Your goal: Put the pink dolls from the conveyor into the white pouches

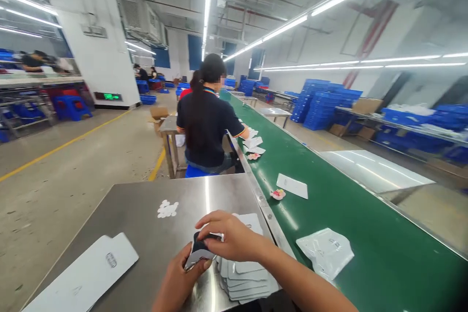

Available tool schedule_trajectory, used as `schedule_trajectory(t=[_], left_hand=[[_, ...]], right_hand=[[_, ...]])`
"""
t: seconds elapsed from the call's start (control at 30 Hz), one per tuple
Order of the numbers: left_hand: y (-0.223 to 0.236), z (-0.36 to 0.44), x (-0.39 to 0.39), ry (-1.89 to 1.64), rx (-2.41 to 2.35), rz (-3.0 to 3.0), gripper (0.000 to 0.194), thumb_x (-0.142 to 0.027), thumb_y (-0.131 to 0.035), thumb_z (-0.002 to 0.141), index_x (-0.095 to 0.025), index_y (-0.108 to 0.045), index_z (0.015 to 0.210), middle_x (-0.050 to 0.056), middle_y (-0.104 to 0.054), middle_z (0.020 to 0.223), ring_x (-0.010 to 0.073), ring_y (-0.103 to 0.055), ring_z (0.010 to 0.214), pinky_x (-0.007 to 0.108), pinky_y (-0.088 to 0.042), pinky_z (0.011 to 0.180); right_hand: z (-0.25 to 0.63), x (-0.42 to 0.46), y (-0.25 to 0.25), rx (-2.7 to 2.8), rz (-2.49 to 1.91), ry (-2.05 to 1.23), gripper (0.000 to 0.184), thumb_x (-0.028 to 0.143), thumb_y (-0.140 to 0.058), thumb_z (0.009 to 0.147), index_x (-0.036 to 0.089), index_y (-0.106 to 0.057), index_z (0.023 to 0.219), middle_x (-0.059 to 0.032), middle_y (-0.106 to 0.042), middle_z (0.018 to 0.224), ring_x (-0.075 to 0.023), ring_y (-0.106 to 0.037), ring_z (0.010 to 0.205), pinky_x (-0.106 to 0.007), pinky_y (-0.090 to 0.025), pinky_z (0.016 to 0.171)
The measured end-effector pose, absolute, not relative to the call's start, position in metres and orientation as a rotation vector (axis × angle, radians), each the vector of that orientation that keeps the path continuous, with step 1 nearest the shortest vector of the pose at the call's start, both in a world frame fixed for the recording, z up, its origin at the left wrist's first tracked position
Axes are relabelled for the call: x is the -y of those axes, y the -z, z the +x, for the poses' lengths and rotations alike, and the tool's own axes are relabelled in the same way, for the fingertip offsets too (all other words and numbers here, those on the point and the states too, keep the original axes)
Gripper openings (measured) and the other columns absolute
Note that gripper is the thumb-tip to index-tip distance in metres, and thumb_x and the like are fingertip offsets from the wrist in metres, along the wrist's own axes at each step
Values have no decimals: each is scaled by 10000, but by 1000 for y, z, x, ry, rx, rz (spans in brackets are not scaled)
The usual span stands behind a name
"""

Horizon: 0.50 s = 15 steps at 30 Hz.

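Left hand [179, 278] gripped small dark pouch [199, 249] from below | right hand [228, 239] pinched its top edge | card stack [244, 278] lay just right, on table [146, 214].

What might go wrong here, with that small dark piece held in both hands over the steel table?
The small dark piece is pinched between the left hand and right hand above the fanned stack of white cards; a slip could scatter them. That stack overhangs the steel table edge, so a nudge might tip cards off.
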<state>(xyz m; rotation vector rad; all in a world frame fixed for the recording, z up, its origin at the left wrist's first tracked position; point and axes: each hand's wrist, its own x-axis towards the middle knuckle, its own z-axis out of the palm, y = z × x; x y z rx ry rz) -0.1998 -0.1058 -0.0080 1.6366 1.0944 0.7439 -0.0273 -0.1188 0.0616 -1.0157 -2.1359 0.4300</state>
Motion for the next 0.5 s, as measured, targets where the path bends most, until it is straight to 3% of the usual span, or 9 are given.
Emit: schedule_trajectory(t=[0.27, 0.37, 0.5], left_hand=[[-4, -161, 93, -680, -1023, 1743, 224, -387, -667, 634, -188, -578, 687, -23, -560, 639, 169, -493, 640, 231, -387, 590], [-10, -149, 91, -681, -969, 1735, 241, -381, -672, 639, -178, -598, 746, -17, -579, 670, 172, -503, 660, 237, -392, 603], [-17, -140, 92, -655, -908, 1731, 293, -427, -669, 651, -165, -594, 759, -12, -573, 662, 164, -497, 641, 234, -379, 578]], right_hand=[[0, 123, -59, 2068, -1077, -275, 205, 155, -466, 835, 167, -643, 734, -44, -647, 970, -146, -570, 953, -290, -427, 883], [10, 131, -64, 1973, -1086, -389, 130, 166, -537, 823, 184, -663, 845, -44, -623, 1063, -145, -545, 1028, -282, -417, 910], [19, 143, -67, 1867, -1071, -537, 205, 144, -498, 850, 209, -655, 966, -32, -603, 1126, -138, -536, 1062, -285, -412, 933]])
